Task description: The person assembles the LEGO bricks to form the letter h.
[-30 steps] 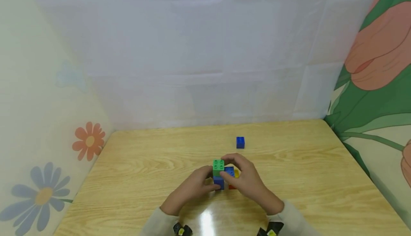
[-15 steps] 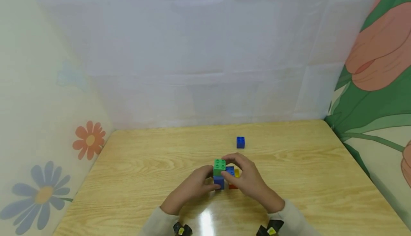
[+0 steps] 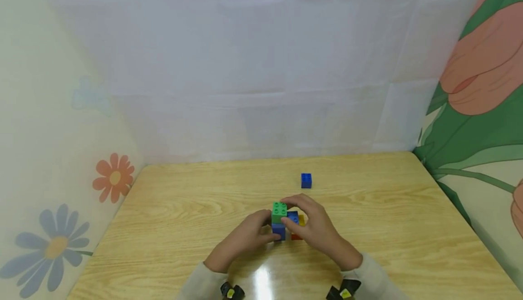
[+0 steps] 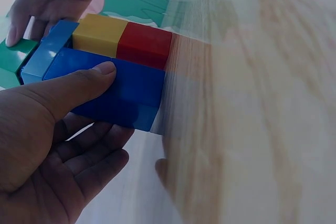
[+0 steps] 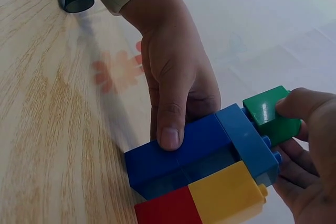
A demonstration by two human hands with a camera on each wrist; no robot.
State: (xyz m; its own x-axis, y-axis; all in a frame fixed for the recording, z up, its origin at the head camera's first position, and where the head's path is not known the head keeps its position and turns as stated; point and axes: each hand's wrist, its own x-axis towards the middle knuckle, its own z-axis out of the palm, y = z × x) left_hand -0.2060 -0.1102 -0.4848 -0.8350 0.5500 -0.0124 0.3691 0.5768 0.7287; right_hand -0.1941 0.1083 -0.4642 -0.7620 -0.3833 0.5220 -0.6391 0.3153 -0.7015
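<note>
In the head view my right hand [image 3: 316,225] pinches a green toy building brick [image 3: 279,211] between thumb and fingers. The green brick stands over one end of a lighter blue brick [image 5: 247,142], whose other studs show in the right wrist view. Whether it is fully pressed down I cannot tell. My left hand [image 3: 251,234] grips the darker blue bricks [image 4: 118,87] beneath, its thumb lying on their near side. Beside these stand a yellow brick [image 4: 100,35] and a red brick [image 4: 144,45] under it, with the yellow one's studs showing in the right wrist view.
A single blue brick [image 3: 306,180] lies farther back on the wooden table [image 3: 196,195]. A white sheet [image 3: 261,64] hangs behind the table, and flower-patterned walls [image 3: 482,154] rise at both sides.
The green brick has shifted slightly to the right with my right hand's fingers on it, mostly in the earlier half second. My left hand keeps its hold on the blue bricks.
</note>
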